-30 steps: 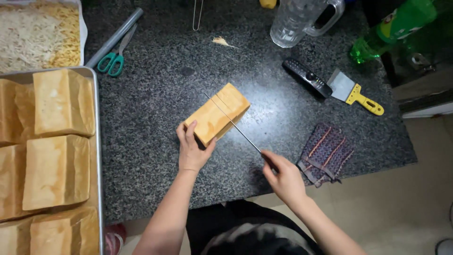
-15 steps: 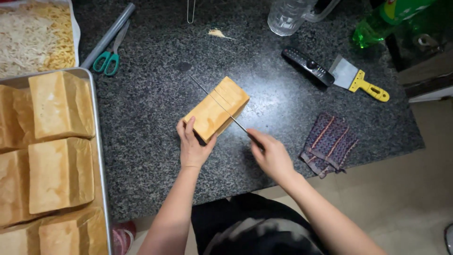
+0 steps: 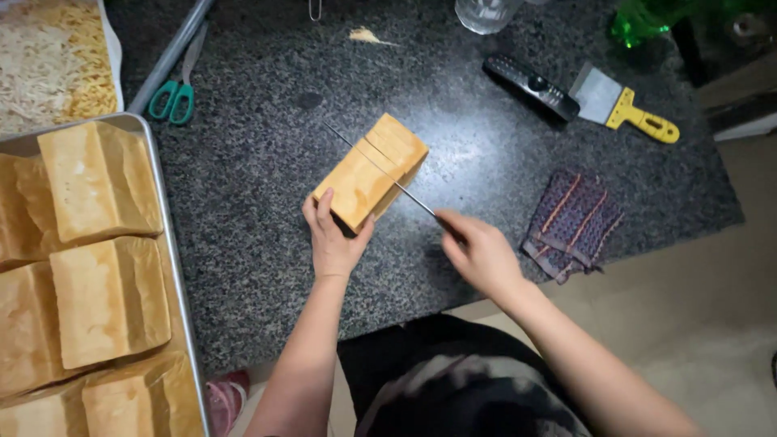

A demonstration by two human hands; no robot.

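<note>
While the left hand [image 3: 333,239] cups the near end of a golden-brown rectangular loaf of bread [image 3: 371,171], its fingers spread and pressed against the crust, the right hand [image 3: 479,252] is closed in a fist around the handle of a long thin-bladed knife [image 3: 380,171]. That blade lies diagonally across the top of the loaf, partway along its length, with the tip reaching past the far side. The loaf rests on a dark speckled granite countertop [image 3: 259,202], roughly at its middle.

To the left, a metal baking tray [image 3: 166,243] holds several more loaves of the same kind, packed side by side. Near the far edge lie green-handled scissors [image 3: 180,85] beside a grey metal tube [image 3: 170,55]. Off to the right are a black remote control [image 3: 530,85], a yellow-handled metal scraper [image 3: 619,105] just beside it, and a dark patterned fabric glove [image 3: 571,222] near the right hand.
</note>
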